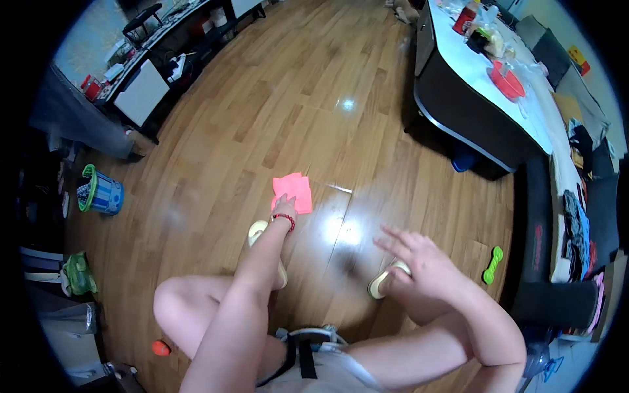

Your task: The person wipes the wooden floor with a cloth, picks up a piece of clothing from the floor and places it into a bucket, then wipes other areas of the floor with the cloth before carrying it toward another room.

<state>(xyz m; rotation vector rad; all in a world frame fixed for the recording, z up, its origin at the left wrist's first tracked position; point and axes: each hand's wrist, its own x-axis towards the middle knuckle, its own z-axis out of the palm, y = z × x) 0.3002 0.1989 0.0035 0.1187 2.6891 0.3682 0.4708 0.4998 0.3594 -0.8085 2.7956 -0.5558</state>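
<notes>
A bright pink cloth (293, 187) lies spread on the wooden floor in front of me. My left hand (285, 205), with a red bead bracelet (288, 219) at the wrist, rests on the cloth's lower part, its fingers stretched out and flat. My right hand (419, 257) is raised over my right knee area, fingers apart, holding nothing. Below it shows a pale yellow slipper (378, 285); the other slipper (257, 231) is beside my left forearm.
A blue patterned bin (107, 194) stands at the left, and an orange ball (160, 348) lies lower down. On the right are a green bone-shaped toy (493, 265) and a curved white-topped table (481, 85) bearing a red basket (508, 84). A desk (141, 95) is at the upper left.
</notes>
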